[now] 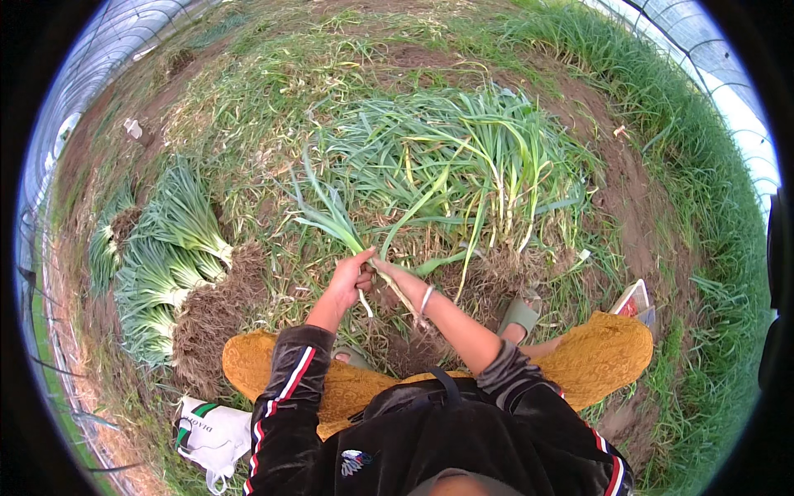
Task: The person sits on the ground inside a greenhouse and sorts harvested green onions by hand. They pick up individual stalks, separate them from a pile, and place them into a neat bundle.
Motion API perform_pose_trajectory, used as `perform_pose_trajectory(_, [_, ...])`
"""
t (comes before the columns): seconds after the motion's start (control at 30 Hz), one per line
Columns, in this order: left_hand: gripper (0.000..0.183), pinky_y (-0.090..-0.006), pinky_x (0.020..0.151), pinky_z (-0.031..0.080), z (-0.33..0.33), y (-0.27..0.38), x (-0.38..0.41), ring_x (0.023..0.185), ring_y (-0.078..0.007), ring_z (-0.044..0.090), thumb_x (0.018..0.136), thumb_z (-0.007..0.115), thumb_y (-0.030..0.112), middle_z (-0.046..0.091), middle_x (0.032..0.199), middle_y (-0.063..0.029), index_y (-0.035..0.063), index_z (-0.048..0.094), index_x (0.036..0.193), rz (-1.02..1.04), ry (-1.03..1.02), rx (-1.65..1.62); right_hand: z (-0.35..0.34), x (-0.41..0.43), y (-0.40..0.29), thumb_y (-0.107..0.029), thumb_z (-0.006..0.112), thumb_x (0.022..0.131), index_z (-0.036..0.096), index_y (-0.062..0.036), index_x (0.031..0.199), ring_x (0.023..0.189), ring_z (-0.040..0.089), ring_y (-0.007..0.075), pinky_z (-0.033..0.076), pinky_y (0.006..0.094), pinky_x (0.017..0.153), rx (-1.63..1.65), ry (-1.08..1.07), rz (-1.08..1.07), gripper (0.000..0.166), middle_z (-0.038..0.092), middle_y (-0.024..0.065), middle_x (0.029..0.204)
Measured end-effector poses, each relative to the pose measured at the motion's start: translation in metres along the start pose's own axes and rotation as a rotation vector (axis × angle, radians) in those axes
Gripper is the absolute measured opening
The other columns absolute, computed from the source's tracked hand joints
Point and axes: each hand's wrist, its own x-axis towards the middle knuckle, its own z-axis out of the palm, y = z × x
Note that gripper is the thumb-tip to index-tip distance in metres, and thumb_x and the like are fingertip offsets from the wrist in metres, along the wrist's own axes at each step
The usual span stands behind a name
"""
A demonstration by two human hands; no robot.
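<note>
My left hand (352, 276) is closed around the stalk of a green leek-like plant (338, 226), whose leaves fan out up and to the left. Against it, at the same stalks, is my right hand (397, 277); its fingers are partly hidden. A pale stem with roots (403, 296) runs down beneath my right wrist. Long yellow-green leaves rise near both hands. Beyond them lies a wide heap of loose green plants (397, 155), some with roots towards me. At the left are several bundles of trimmed plants (152, 273) with dense brown roots (201, 335).
A white bag (214, 434) lies at the lower left. Near my right knee is a small open box (634, 304) with something red inside. Tall green plants (688, 155) line the right side. Plastic tunnel walls (722, 68) stand at both edges.
</note>
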Motion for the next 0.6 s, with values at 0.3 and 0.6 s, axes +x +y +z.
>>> perform_pose_trajectory(0.3, [0.026,-0.0229,0.033,0.019,0.012,0.008,0.001,0.035,-0.0046,0.029,0.087,0.061,0.024,0.037,0.052,0.0053,0.006,0.047,0.074,0.242,0.21,0.268,-0.032,0.051,0.043,-0.023,0.052,0.086,0.06,0.005,0.089,0.069,0.06,0.038,0.045,0.044,0.066,-0.65,0.638,-0.384,0.029,0.061,0.0233,0.074])
perform_pose_trajectory(0.6, [0.019,-0.0234,0.034,0.018,-0.075,0.102,-0.002,0.037,-0.0064,0.025,0.089,0.055,0.022,0.031,0.054,0.0034,0.0046,0.048,0.082,0.494,0.401,-0.038,-0.089,-0.055,0.058,-0.04,0.058,0.082,0.059,0.0045,0.106,0.09,0.063,0.0314,0.049,0.0413,0.081,-1.458,0.099,0.404,0.05,0.062,0.0236,0.102])
